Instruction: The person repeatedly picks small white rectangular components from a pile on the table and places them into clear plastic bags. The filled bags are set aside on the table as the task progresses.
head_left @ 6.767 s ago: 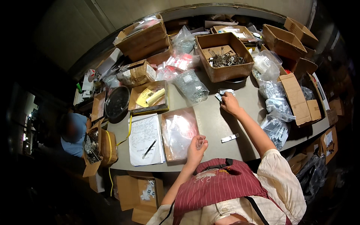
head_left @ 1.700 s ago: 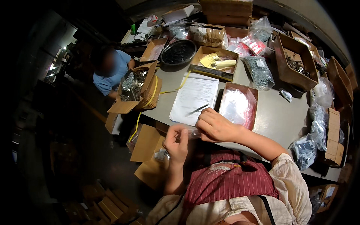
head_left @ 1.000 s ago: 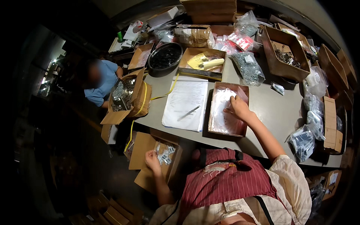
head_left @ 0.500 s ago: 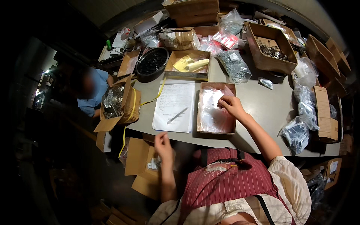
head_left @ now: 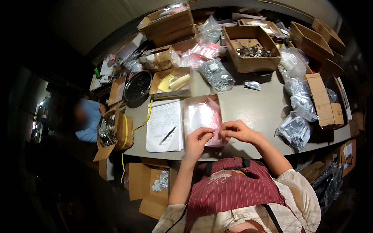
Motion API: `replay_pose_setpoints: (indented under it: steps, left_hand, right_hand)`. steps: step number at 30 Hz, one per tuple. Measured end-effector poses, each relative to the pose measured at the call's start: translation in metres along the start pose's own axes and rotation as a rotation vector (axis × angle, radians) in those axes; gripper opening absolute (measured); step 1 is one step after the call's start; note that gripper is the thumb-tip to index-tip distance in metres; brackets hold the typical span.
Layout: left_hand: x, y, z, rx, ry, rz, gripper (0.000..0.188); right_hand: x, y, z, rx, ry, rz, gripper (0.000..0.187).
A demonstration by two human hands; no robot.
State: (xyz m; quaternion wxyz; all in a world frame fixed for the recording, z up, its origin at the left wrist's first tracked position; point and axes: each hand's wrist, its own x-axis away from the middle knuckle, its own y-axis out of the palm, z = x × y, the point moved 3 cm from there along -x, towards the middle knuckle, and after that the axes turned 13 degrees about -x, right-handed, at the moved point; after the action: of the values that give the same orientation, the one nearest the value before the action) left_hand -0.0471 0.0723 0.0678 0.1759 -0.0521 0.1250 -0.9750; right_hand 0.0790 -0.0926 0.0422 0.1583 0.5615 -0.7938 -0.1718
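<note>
Over the near end of a shallow cardboard box (head_left: 187,101), both my hands meet with their fingers pinched. A thin, clear pinkish plastic bag (head_left: 214,140) shows between them. My left hand (head_left: 197,143) has thumb and forefinger closed at its left side. My right hand (head_left: 239,132) grips it from the right with curled fingers. Parts of the bag's edge are hidden behind the fingertips. More flat pinkish plastic bags (head_left: 200,116) lie inside the box, shining under the light.
Left of the box lie written paper sheets (head_left: 158,116) with a pen (head_left: 168,135). Behind are a yellow-paper box (head_left: 171,94), a black bowl (head_left: 149,83) and a bag of metal parts (head_left: 217,77). Bagged parts (head_left: 294,130) line the right. A co-worker (head_left: 89,118) is at far left.
My left hand has come up from beside the table to the box. My right hand has drawn back toward me, and the two now meet at the bag. The view has shifted.
</note>
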Motion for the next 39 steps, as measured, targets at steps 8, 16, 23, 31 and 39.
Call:
replay_pose_setpoints:
  steps: [8,16,23,31,39]
  left_hand:
    - [-0.002,0.011,0.023,-0.365,-0.095,0.065,0.011]
    - [-0.024,0.044,0.036,-0.133,0.088,0.024,0.016]
    - [-0.037,0.055,0.052,-0.528,0.286,0.172,0.032]
    - [-0.051,0.065,0.032,-0.877,0.624,0.085,0.043]
    - [-0.083,0.069,-0.050,-0.800,0.409,0.039,0.051]
  right_hand:
    - [0.032,0.009,0.002,-0.163,0.175,-0.053,0.017]
    - [0.040,-0.042,0.020,-0.094,0.037,0.164,0.012]
    - [0.046,-0.025,-0.068,0.671,-0.588,0.248,0.039]
    - [0.036,-0.023,-0.062,1.054,-0.341,-0.012,0.051]
    - [-0.024,-0.064,-0.036,0.724,-0.368,-0.011,0.040]
